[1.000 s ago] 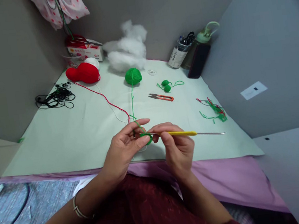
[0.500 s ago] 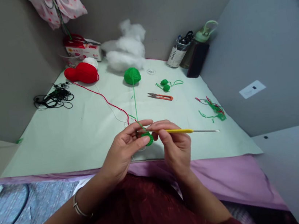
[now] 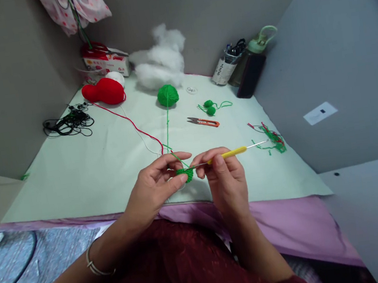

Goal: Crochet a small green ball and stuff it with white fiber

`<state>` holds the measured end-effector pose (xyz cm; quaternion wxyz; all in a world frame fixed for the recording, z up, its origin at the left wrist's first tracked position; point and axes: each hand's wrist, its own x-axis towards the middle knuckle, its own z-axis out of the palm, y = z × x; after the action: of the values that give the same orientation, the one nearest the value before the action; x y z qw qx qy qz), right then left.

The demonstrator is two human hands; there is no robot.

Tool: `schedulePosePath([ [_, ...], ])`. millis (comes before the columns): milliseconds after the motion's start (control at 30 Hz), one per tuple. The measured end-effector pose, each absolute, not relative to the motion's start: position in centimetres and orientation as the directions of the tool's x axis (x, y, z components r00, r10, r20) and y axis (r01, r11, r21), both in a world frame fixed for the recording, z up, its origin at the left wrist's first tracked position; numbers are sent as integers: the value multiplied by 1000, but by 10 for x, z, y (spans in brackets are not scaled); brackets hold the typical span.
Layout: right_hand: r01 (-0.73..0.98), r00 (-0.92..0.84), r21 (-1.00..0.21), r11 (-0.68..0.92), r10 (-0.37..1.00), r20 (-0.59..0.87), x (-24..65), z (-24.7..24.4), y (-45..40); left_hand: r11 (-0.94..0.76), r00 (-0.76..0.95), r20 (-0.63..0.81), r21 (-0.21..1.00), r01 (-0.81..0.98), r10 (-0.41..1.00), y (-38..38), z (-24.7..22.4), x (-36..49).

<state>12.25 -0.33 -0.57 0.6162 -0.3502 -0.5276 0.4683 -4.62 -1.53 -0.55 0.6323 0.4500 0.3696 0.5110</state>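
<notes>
Between thumb and fingers, my left hand pinches a small round green crochet piece. Green yarn runs over its raised index finger from a green yarn ball farther back. My right hand grips the yellow handle of a crochet hook. One thin metal end of the hook meets the upper edge of the green piece; the other points right. A red strand and a white strand lead toward the left hand, their ends partly hidden by it.
Orange thread snips and two small green crocheted balls lie beyond my right hand. Yarn scraps are at the right, black cords at the left. White stuffing, red yarn and a bottle stand toward the back.
My right hand has shifted slightly right, and the hook has tilted so its free end points higher. The green yarn from the ball now slants more to the left.
</notes>
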Motion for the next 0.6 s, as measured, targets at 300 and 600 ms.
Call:
schedulePosePath([
  [300,-88,-36,-901,425,902,429,126,-6,-9,-41,135,63,987,-156,989,-16,1,-46],
  [600,384,-222,-516,765,619,753,126,-13,-20,-341,26,342,925,168,939,-15,-3,-43],
])
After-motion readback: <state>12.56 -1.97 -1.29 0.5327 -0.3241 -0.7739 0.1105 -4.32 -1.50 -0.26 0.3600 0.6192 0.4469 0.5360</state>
